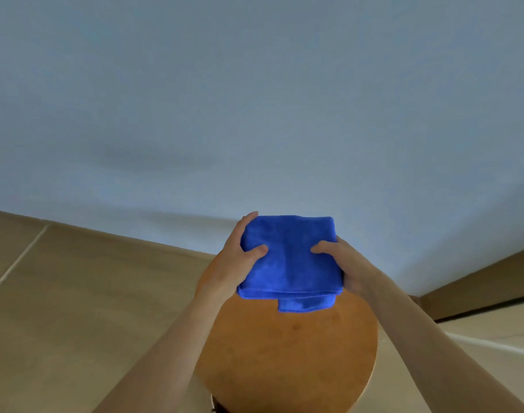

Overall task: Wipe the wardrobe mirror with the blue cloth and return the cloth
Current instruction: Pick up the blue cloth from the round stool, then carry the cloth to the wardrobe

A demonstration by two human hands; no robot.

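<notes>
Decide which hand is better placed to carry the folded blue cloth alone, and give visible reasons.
Left, probably. The left hand wraps the blue cloth up to its far corner, thumb on top; the right hand grips only its near half.

A home room: tiled floor [76,293], plain wall [255,99].

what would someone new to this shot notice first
The folded blue cloth, vivid at centre frame, catches the eye first. The left grip and right grip hold it from either side, thumbs on top. Just below it is a round orange-brown wooden top, with a pale wall behind and tan floor tiles at left.
</notes>
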